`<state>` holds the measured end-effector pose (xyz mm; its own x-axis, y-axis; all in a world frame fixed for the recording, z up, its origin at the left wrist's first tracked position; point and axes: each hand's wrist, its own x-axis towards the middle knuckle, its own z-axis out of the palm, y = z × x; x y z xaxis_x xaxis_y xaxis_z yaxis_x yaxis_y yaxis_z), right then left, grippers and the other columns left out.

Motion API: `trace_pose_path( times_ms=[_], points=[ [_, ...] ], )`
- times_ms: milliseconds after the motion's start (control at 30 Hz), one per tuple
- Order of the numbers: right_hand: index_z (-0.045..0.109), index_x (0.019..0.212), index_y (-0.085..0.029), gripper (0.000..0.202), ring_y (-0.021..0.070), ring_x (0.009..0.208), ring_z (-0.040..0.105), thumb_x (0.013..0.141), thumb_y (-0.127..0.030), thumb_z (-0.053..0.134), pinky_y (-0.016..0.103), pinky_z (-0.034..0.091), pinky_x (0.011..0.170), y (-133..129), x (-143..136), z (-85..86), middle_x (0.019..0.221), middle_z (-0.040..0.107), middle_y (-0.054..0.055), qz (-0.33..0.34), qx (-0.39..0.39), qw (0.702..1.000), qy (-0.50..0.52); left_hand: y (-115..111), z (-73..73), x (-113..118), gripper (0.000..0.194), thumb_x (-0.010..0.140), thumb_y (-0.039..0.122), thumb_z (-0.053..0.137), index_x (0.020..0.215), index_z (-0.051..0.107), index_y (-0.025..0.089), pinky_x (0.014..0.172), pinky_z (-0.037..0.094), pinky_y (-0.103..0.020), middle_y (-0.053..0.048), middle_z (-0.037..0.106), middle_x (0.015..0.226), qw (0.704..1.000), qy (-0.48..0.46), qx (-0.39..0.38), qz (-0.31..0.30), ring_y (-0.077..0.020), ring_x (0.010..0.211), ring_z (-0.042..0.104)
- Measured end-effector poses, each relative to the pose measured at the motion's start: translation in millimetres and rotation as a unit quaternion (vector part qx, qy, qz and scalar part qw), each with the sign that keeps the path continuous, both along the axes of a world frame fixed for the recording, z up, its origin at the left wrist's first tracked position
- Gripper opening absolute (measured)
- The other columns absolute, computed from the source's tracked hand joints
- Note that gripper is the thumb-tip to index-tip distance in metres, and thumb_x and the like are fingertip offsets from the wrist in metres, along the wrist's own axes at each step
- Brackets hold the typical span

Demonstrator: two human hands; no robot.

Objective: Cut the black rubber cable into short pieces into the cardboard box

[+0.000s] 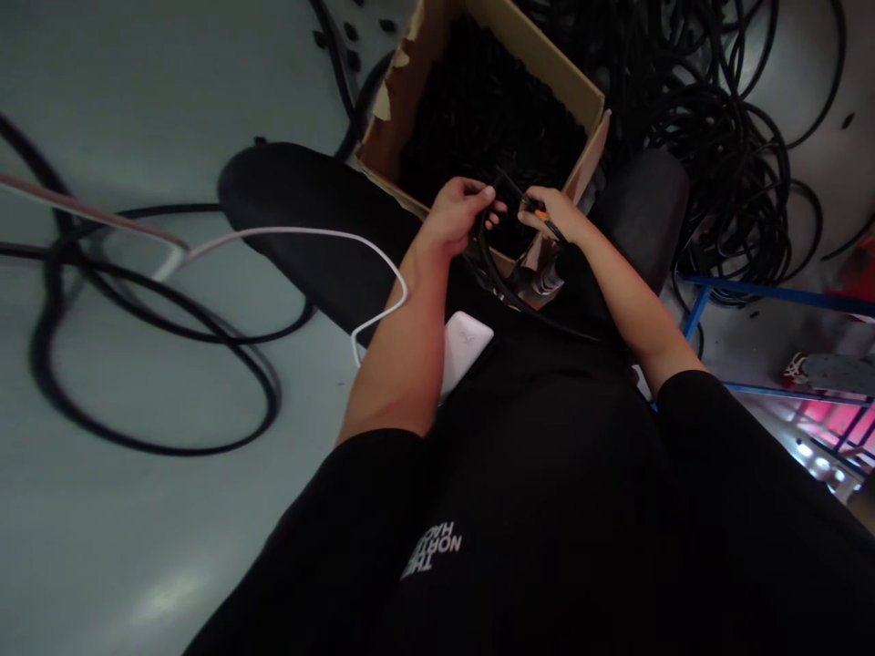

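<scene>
While you sit with your knees apart, your left hand (459, 211) is curled around a black cable (487, 260), fingers closed on it just above the near edge of the cardboard box (540, 64). Your right hand (557, 212) pinches a thin tool with an orange handle (540, 215), its dark tip angled up toward the cable end between both hands. From your left grip the cable loops down over your lap. Small black pieces fill the box, which rests on the floor between your legs, one near corner torn. A white power bank (466, 346) lies on your left thigh, its white cord (307, 235) arching off across the grey floor (123, 547). Coiled black cables (725, 146) are heaped beyond the box's far right corner.
</scene>
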<state>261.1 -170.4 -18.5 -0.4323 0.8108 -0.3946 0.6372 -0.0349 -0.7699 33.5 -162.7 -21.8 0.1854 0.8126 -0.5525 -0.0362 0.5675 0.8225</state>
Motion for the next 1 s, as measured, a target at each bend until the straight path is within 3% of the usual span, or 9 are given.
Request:
trace_pose_path(
  times_ms=[100,200,367,567,733,867,1000],
  points=[
    [0.063,0.105,-0.024,0.036,0.0267,0.099,0.071,0.108,-0.057,0.075,0.045,0.063,0.104,0,-3,7.0,0.091,0.07,0.003,-0.031,-0.013,0.999,-0.025,-1,14.9,3,0.043,0.099,0.037,0.1,0.099,0.058,0.027,0.056,0.05,-0.02,0.004,0.068,0.068,1.0,0.014,0.006,0.009,-0.0131,0.057,0.064],
    [0.065,0.108,-0.024,0.036,0.0275,0.1,0.07,0.106,-0.058,0.076,0.047,0.062,0.105,2,-3,2.6,0.096,0.072,0.005,-0.024,-0.022,0.999,-0.019,-2,21.3,2,0.042,0.095,0.029,0.1,0.097,0.058,0.026,0.054,0.046,-0.02,0.004,0.067,0.066,0.999,0.033,0.013,-0.02,-0.0133,0.057,0.064],
    [0.065,0.105,-0.025,0.031,0.0292,0.104,0.069,0.103,-0.054,0.076,0.048,0.062,0.11,5,-3,-4.8,0.098,0.073,0.006,-0.027,-0.008,1.0,-0.005,-1,15.5,1,0.049,0.091,0.033,0.104,0.094,0.055,0.027,0.048,0.038,-0.02,0.005,0.065,0.065,0.998,0.051,0.02,-0.035,-0.0105,0.051,0.055],
    [0.066,0.103,-0.025,0.026,0.0338,0.113,0.071,0.102,-0.047,0.078,0.054,0.062,0.115,4,-5,-1.4,0.103,0.075,0.009,-0.048,0.015,0.998,-0.026,0,8.5,3,0.052,0.095,0.048,0.103,0.096,0.054,0.029,0.054,0.044,-0.024,0.003,0.065,0.068,0.996,0.052,0.072,-0.005,-0.0149,0.06,0.062],
    [0.068,0.111,-0.023,0.031,0.0343,0.119,0.07,0.104,-0.051,0.08,0.057,0.06,0.121,7,0,-5.9,0.118,0.076,0.012,-0.031,0.042,0.999,-0.011,-1,12.1,0,0.046,0.101,0.047,0.096,0.095,0.055,0.028,0.051,0.04,-0.023,0.004,0.058,0.066,0.999,0.008,0.018,-0.04,-0.0148,0.056,0.06],
    [0.066,0.108,-0.023,0.036,0.0331,0.111,0.069,0.103,-0.056,0.08,0.053,0.062,0.114,9,5,-3.6,0.106,0.073,0.009,-0.016,0.04,0.999,-0.015,2,15.7,-6,0.044,0.104,0.047,0.092,0.093,0.054,0.027,0.045,0.032,-0.02,0.005,0.051,0.063,0.999,-0.014,-0.021,-0.048,-0.0119,0.048,0.052],
    [0.065,0.11,-0.023,0.035,0.0306,0.105,0.07,0.105,-0.056,0.077,0.051,0.063,0.11,6,10,-4.9,0.1,0.071,0.006,-0.021,0.043,0.999,-0.022,5,9.4,-11,0.046,0.104,0.044,0.093,0.093,0.052,0.028,0.046,0.038,-0.023,0.004,0.056,0.066,1.0,0.0,-0.012,-0.021,-0.0133,0.052,0.056]
  ],
)
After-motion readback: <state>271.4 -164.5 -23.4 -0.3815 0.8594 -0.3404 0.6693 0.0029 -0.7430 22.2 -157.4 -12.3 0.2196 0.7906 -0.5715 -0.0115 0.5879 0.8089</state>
